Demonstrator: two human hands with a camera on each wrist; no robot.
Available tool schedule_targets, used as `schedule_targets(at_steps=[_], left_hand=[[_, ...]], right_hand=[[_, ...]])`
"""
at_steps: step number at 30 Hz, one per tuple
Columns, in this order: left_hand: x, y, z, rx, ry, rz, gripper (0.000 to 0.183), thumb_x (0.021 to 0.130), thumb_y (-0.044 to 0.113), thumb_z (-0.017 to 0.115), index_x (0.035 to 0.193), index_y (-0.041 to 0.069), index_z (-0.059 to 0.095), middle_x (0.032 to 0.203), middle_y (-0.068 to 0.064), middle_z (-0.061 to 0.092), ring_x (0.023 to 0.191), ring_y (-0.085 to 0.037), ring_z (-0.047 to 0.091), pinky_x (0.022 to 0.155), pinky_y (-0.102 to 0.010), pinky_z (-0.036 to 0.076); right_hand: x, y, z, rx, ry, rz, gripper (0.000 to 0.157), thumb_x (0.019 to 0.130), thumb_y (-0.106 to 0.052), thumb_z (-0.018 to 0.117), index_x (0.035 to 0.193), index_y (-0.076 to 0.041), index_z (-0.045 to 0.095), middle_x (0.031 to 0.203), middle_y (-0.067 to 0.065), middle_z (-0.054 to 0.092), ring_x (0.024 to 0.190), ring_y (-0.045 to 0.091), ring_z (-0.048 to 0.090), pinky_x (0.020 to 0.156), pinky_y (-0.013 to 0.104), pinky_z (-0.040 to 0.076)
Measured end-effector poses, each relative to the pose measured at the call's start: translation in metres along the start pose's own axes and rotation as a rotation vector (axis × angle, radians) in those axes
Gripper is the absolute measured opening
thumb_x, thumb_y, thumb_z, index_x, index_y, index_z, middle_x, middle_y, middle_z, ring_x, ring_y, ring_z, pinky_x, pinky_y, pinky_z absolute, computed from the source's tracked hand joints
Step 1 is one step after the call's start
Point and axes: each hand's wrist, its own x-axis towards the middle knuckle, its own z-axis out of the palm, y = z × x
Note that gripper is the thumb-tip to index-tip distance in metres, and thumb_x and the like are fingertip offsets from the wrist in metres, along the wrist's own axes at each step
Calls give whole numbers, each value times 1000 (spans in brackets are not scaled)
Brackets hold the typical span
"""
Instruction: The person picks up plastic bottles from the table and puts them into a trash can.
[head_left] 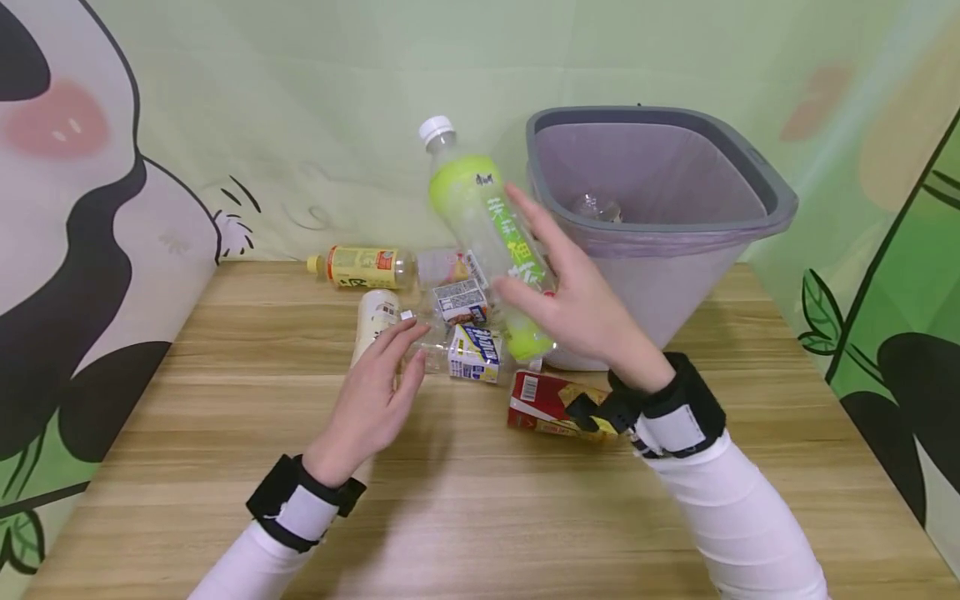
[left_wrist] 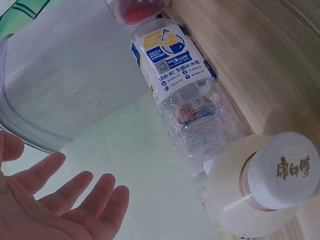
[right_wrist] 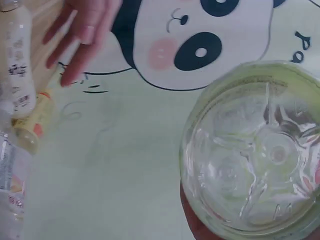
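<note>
My right hand [head_left: 581, 292] grips a plastic drink bottle with a bright green label [head_left: 468, 200] and white cap, raised and tilted over the table. Its clear ridged base [right_wrist: 255, 155] fills much of the right wrist view. My left hand [head_left: 371, 400] holds nothing, fingers loosely spread, near a white bottle [head_left: 372, 321] and a clear bottle with a blue, white and yellow label [head_left: 475, 358]. In the left wrist view, the white bottle's cap [left_wrist: 285, 170] is close by, and the clear bottle's label [left_wrist: 172, 62] faces the camera.
A grey-rimmed, bag-lined bin [head_left: 630, 283] stands at the back right with a clear plastic item [head_left: 596, 207] inside. A red carton [head_left: 547, 400] lies before it. Behind the pile lie a yellow-labelled bottle [head_left: 363, 267], a pink-labelled one [head_left: 438, 265] and another clear bottle [head_left: 461, 300].
</note>
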Motion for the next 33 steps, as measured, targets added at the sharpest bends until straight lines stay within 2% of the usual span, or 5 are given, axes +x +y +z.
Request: schedule_targets(at_steps=[7, 13, 17, 23, 33], left_hand=[[0, 1, 1, 4, 0, 8, 40, 100, 25, 44, 133, 6, 51, 141, -13, 45, 128, -29, 42, 106, -48, 36], [0, 2, 3, 11, 2, 13, 38, 98, 20, 46, 133, 6, 51, 141, -13, 45, 128, -28, 43, 105, -47, 37], [-1, 1, 3, 8, 1, 13, 41, 94, 15, 46, 134, 7, 51, 141, -12, 45, 128, -28, 43, 105, -47, 37], [-1, 2, 5, 12, -2, 14, 45, 88, 10, 48, 133, 8, 52, 142, -12, 44, 127, -29, 44, 104, -47, 39], [-2, 3, 10, 18, -26, 1, 45, 85, 10, 54, 131, 9, 54, 143, -13, 42, 126, -33, 44, 101, -50, 41]], right_hand=[[19, -19, -30, 386, 93, 97, 68, 96, -6, 46, 153, -23, 14, 138, 19, 41, 105, 33, 56, 75, 35, 56], [34, -24, -53, 591, 284, 104, 64, 95, -9, 46, 151, -22, 18, 140, 17, 37, 114, 27, 51, 89, 35, 49], [42, -20, -68, 597, 403, 120, 67, 94, -11, 42, 152, -25, 12, 146, 6, 29, 125, 25, 40, 101, 37, 39], [51, -6, -85, 511, 504, 180, 73, 94, -8, 46, 152, -28, 9, 144, 5, 29, 119, 24, 45, 95, 33, 46], [54, 10, -90, 328, 530, 260, 83, 86, -7, 63, 151, -28, 16, 131, 7, 30, 110, 23, 50, 81, 27, 54]])
